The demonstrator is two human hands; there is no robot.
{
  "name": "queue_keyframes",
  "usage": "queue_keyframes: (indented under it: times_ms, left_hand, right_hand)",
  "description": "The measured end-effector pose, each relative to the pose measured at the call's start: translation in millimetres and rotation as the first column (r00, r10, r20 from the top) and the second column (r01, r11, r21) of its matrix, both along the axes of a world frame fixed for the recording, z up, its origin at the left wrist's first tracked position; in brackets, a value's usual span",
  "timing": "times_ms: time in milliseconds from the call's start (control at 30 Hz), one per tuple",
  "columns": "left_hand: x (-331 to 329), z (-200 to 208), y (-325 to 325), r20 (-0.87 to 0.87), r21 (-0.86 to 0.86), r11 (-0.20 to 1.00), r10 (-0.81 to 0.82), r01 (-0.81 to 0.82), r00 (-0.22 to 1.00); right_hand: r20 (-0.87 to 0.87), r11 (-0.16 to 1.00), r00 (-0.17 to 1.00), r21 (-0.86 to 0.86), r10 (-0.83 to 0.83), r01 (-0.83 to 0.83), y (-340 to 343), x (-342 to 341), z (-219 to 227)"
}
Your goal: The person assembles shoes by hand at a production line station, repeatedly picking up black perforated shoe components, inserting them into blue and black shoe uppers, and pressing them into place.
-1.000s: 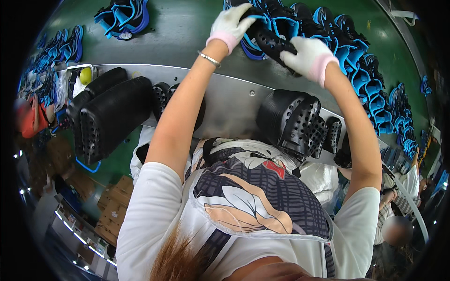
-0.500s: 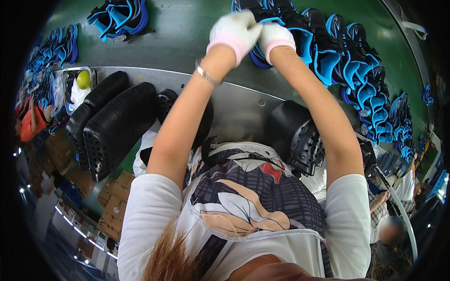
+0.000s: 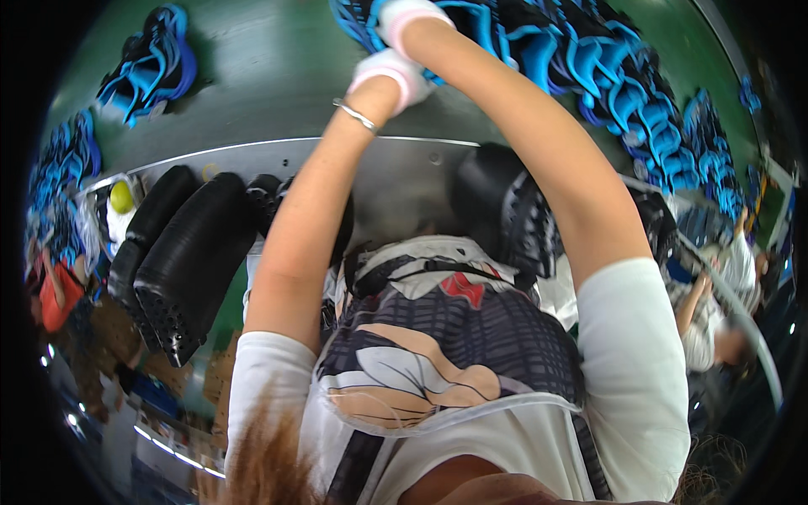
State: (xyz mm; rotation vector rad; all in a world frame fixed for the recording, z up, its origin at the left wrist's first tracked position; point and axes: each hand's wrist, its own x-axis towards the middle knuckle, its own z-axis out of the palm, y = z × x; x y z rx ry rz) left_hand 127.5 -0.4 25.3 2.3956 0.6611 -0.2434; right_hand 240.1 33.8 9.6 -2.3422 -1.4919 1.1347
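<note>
My left hand [image 3: 387,74], in a white glove with a pink cuff, is at the top middle of the head view, just below my right wrist. My right hand [image 3: 408,17], gloved the same way, reaches farther out beside a black and blue sports shoe [image 3: 357,23] at the top edge. The fingers of both hands are blurred or hidden, so their grip does not show. To the right of my hands, a dense row of black and blue shoes [image 3: 539,50] stands on the green table [image 3: 269,76].
Black padded, perforated machine parts [image 3: 194,252] stand at the left and another [image 3: 505,198] at the right. A tray [image 3: 108,215] with a yellow-green ball-like thing [image 3: 121,197] lies at left. More shoes [image 3: 151,67] sit upper left. People [image 3: 707,311] are at the right.
My hands were side by side; now the right one is farther out and to the left, above the left one. The view has shifted, so the shoes appear higher at right and lower at left.
</note>
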Motion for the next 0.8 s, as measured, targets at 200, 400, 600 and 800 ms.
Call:
queue_keyframes:
  times_ms: [200,400,600,800]
  left_hand:
    - [-8.6,76.7,16.0,-0.277,-0.092,0.994,-0.076,0.052,0.958]
    - [-79.7,68.7,36.9,-0.085,0.215,0.97,0.132,-0.111,0.988]
    - [-83.6,120.5,-36.3,0.324,0.328,0.869,0.264,-0.37,0.908]
    - [-16.9,163.2,-124.7,0.496,0.045,0.993,-0.114,0.105,0.861]
  right_hand:
    - [0.091,0.885,0.929,0.283,0.359,-0.37,-81.9,22.4,159.1]
    - [0.191,0.906,0.965,0.414,-0.182,0.089,-296.8,69.4,234.7]
    - [0.023,0.877,0.96,0.414,-0.279,0.245,-441.2,-0.2,225.1]
    - [0.105,0.821,0.984,0.567,-0.145,0.06,-429.1,-39.6,200.7]
